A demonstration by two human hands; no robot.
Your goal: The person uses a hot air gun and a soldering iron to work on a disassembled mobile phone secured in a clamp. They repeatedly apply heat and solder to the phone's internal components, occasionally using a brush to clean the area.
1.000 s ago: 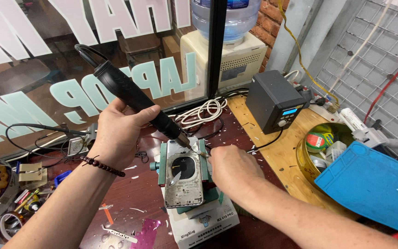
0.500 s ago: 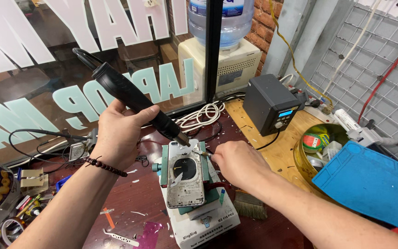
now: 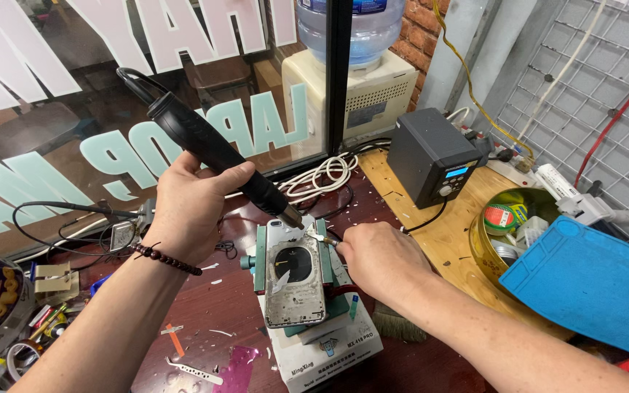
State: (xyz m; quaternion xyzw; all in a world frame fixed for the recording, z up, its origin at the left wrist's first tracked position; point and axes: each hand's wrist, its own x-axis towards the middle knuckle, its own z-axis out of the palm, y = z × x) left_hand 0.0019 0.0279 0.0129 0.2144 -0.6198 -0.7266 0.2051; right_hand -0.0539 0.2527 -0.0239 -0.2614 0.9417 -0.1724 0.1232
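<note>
Nearest the camera, on the dark red worktop [image 3: 205, 320], a white base unit [image 3: 325, 349] carries a green clamp fixture [image 3: 260, 255], and a phone back housing [image 3: 294, 280] lies clamped in it, its worn inner face up with a dark round patch in the middle. Scraps of white debris, a pink strip [image 3: 236, 367] and an orange bit [image 3: 176, 338] lie scattered on the worktop to the left of the base.

Just above the housing's upper right corner, the right hand [image 3: 384, 258] is closed, its fingers [image 3: 347, 239] pinched on a thin metal tool [image 3: 322, 238] whose tip rests at the edge of the housing. The left hand [image 3: 187, 207], a beaded bracelet [image 3: 165, 258] at its wrist, has its fingers clenched round the black handle of a hot-air handpiece [image 3: 212, 153]; the handpiece slants down to the right, and its metal nozzle sits just over the top end of the housing, close to the tool tip.

Farther right stands a blue silicone mat [image 3: 591, 284] and a round yellow tin [image 3: 478, 247] filled with tape rolls and small parts. Behind these, a black station box [image 3: 431, 156] with a lit blue display sits on a wooden board, white cable [image 3: 322, 175] coiled beside it. At the back, a water dispenser [image 3: 358, 80] stands behind the glass.
</note>
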